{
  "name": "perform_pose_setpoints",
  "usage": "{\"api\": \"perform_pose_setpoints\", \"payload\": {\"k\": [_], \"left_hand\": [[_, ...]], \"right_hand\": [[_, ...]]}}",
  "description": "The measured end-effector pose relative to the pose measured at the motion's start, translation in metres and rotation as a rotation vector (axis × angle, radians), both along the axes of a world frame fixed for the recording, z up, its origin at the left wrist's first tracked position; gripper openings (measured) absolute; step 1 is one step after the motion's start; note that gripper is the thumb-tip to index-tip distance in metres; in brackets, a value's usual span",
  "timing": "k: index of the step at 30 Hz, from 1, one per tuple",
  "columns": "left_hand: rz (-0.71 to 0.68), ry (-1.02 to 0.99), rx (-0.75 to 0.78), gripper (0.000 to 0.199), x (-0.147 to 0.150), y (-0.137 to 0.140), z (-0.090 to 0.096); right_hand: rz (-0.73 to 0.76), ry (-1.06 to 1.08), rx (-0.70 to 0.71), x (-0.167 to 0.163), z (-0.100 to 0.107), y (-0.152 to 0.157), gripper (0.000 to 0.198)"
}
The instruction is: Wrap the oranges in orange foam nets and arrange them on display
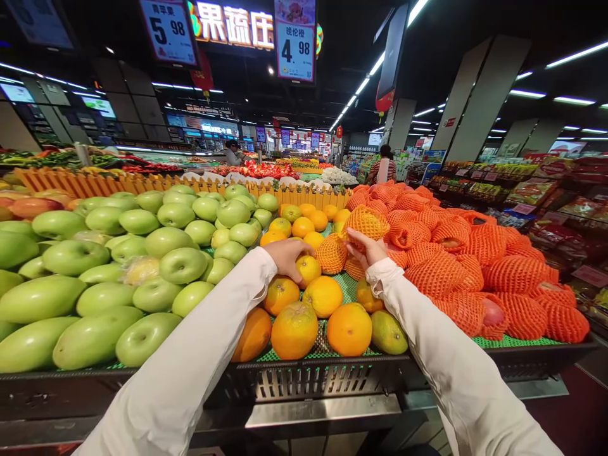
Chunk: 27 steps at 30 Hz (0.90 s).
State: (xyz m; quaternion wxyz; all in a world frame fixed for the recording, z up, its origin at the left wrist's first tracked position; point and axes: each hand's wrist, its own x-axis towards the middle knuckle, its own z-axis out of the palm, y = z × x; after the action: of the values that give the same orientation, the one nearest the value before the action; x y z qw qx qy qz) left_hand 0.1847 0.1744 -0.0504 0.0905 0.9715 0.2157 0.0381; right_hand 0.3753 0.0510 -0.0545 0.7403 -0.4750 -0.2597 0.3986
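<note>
My left hand [289, 256] is curled over an orange [309, 271] in the middle of the display, thumb on its near side. My right hand [367, 248] grips a fruit in a yellow-orange foam net [367, 221], raised at the edge of the red-netted pile; the fruit inside is hidden. Another fruit in a yellow-orange net [331, 254] sits between my hands. Several loose oranges lie in front, including a large orange [294, 330] near the front edge and a greenish orange [389, 332] under my right forearm.
Green apples [183, 265] fill the left side. Fruits in red-orange foam nets [437, 266] are heaped on the right. A black slotted rim [327, 380] borders the front, and a yellow picket-style divider [266, 189] the back. Price screens [295, 50] hang overhead. A person [384, 166] stands farther off.
</note>
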Motion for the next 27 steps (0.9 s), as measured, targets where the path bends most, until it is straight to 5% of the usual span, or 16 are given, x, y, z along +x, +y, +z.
{"api": "perform_pose_setpoints", "payload": {"k": [6,10,13,17,22,25,27], "left_hand": [[0.084,-0.531,0.001,0.064,-0.026,0.004,0.023],[0.328,-0.805,0.281,0.06,-0.026,0.012,0.015],[0.493,-0.636,0.379,0.069,-0.02,0.026,0.0],[0.513,-0.423,0.342,0.063,-0.015,0.038,-0.011],[0.468,-0.325,0.394,0.053,-0.015,0.021,0.003],[0.522,-0.138,0.274,0.038,-0.018,0.007,0.013],[0.551,0.056,0.179,0.048,-0.018,0.004,0.013]], "right_hand": [[-0.019,0.012,-0.078,0.002,0.004,-0.002,0.061],[0.033,-0.017,-0.099,0.0,0.004,-0.004,0.067],[0.067,-0.034,-0.112,0.0,0.004,-0.004,0.071],[0.067,-0.07,-0.09,0.001,0.005,-0.004,0.075],[0.114,-0.078,-0.069,0.0,0.004,-0.004,0.072],[0.113,-0.095,-0.037,0.001,0.003,-0.004,0.079],[0.122,-0.113,-0.017,0.001,0.002,-0.004,0.087]]}}
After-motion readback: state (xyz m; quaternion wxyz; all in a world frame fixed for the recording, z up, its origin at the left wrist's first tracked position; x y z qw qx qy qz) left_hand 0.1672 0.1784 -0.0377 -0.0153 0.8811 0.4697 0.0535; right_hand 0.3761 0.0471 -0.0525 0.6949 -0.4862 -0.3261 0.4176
